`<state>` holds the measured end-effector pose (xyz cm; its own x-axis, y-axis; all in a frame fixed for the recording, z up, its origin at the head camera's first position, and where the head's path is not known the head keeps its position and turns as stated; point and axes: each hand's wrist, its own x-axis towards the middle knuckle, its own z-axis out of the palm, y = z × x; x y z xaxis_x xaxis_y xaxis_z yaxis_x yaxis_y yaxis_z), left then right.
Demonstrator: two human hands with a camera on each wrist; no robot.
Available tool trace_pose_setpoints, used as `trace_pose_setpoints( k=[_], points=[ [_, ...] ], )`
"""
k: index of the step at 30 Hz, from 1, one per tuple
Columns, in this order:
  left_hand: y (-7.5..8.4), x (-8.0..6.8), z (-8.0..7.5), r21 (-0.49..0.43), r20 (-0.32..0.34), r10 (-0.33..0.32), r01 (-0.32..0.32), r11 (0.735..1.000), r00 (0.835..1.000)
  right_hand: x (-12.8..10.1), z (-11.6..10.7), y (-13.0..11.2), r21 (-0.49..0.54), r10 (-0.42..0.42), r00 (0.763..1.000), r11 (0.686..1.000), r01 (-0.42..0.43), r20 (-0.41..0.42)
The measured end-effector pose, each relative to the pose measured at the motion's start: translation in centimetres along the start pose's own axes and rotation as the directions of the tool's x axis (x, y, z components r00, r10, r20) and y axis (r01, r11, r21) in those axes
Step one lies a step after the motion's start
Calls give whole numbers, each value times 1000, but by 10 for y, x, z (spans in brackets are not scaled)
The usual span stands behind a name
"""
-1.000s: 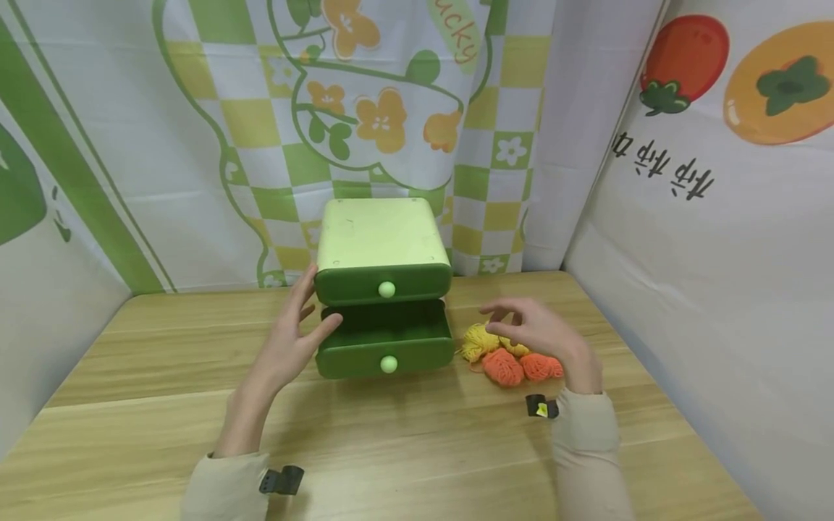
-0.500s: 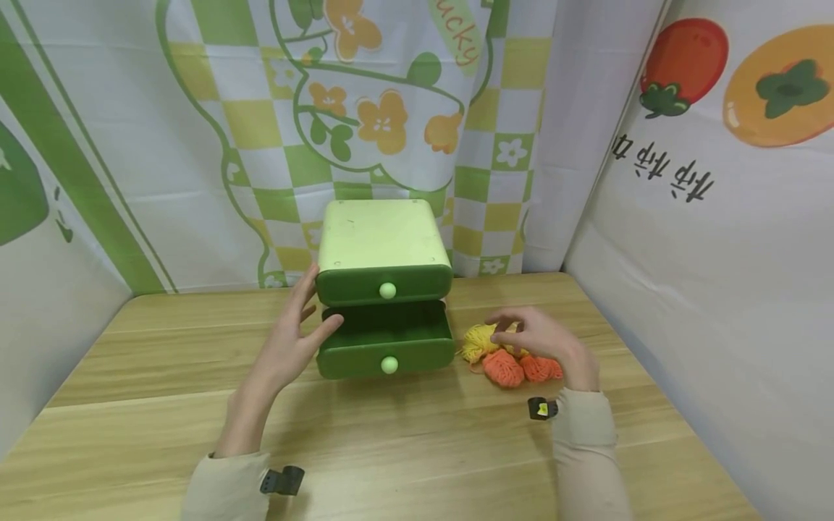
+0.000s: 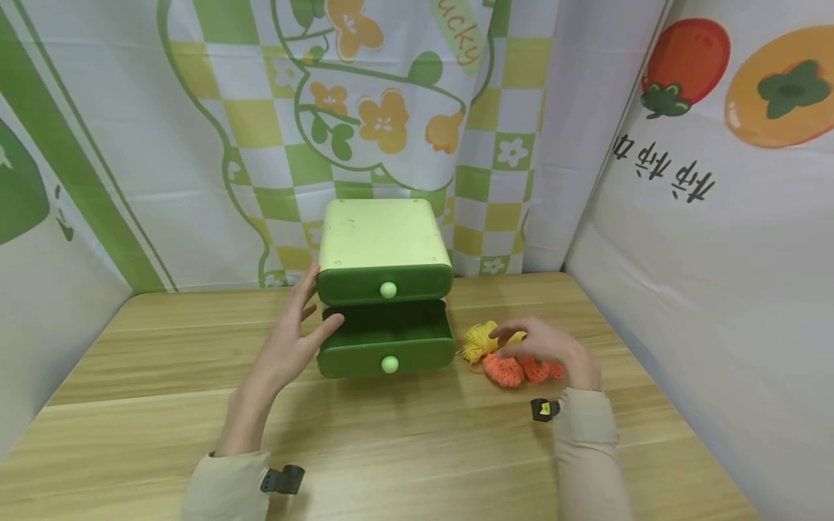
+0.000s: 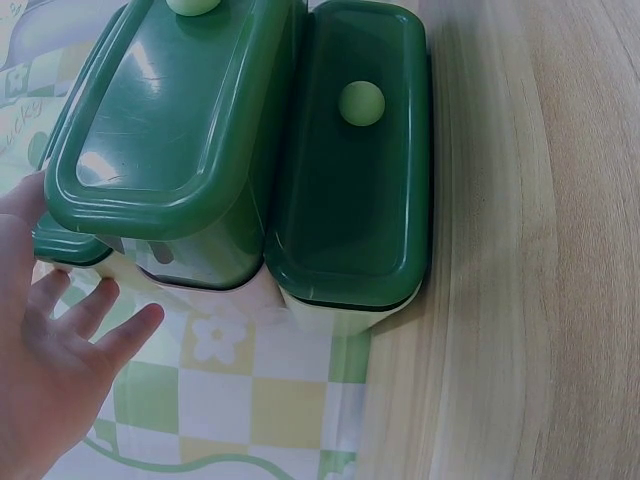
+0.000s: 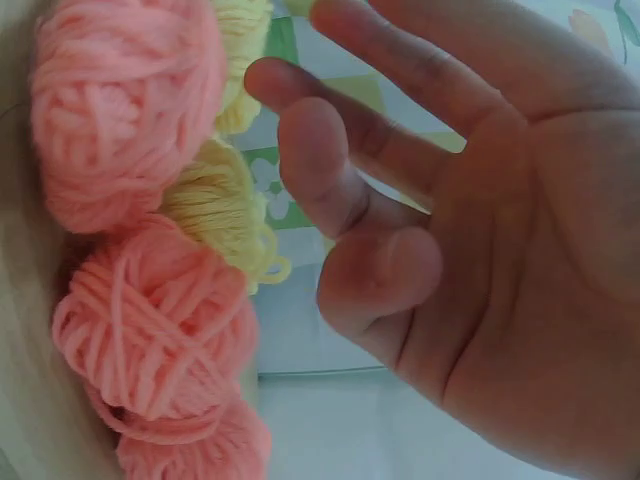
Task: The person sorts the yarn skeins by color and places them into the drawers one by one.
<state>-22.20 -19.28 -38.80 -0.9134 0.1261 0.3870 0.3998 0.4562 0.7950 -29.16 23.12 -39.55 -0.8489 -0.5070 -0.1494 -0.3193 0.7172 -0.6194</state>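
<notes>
A small cabinet with a pale green top (image 3: 384,230) has green drawers with round knobs. Its middle drawer (image 3: 365,359) is pulled out, and no contents show inside it. In the left wrist view a lower drawer (image 4: 345,200) sits closed. My left hand (image 3: 289,351) rests at the cabinet's left side, fingers spread, thumb near the drawer's open edge. Above the yarn my right hand (image 3: 547,344) hovers with bent fingers, holding nothing. Beneath and beside it lie yellow yarn (image 3: 478,341) and orange balls of yarn (image 3: 503,370), [partly hidden by the hand]; the right wrist view shows the orange yarn (image 5: 160,320) apart from the fingers.
The wooden table (image 3: 404,449) reaches a patterned curtain (image 3: 495,217) behind the cabinet. A white printed wall cloth (image 3: 704,289) borders the right side. Each wrist wears a small black camera, as on the left wrist camera (image 3: 284,479).
My right hand has sunk slightly toward the orange yarn and now covers less of the yellow yarn's left part. The left hand and the cabinet have stayed in place.
</notes>
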Motion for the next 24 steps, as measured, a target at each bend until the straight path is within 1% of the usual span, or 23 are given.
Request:
trace_pose_setpoints(
  k=[8,12,16,20,24],
  points=[
    [1,-1,0,3,3,-8,8,1000,1000,-1,4,4,28,58,997,998,-60,55],
    [2,-1,-1,10,2,-8,8,1000,1000,-2,5,3,26,119,990,992,-121,73],
    [1,-1,-1,9,-1,2,-2,1000,1000,-2,6,2,20,185,979,982,-187,89],
    [0,0,-1,5,-2,9,-9,1000,1000,-1,8,3,15,211,971,977,-214,114],
    [-1,0,-1,5,-2,7,-7,1000,1000,0,9,3,3,218,966,975,-220,141]
  ],
)
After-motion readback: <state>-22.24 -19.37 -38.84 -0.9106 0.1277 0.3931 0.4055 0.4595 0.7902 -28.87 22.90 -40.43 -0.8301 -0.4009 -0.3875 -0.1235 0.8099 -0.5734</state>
